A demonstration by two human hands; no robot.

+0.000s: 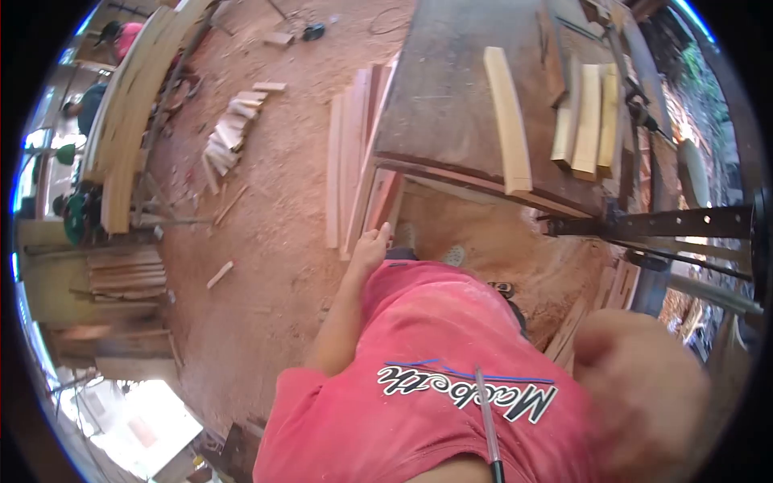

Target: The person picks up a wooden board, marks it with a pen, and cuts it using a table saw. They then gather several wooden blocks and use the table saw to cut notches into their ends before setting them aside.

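My left hand (373,245) hangs by my hip, its fingers loosely bent and nothing visible in it. In the view its fingertips lie right at the near end of a reddish plank (385,197) beside the workbench. Close to the camera at lower right is my right hand (644,394), smeared by motion so its fingers do not read. A pen (488,419) hangs in front of my pink shirt (451,346). One pale curved wood piece (507,121) rests on the workbench (443,105), its near end by the front edge.
More curved pieces (588,121) lie at the bench's right side, near a black metal bar (668,224). Long planks (346,161) lean along its left. Offcuts (233,133) lie on the dusty floor. Stacked boards (137,121) stand far left, with people (88,109) behind them.
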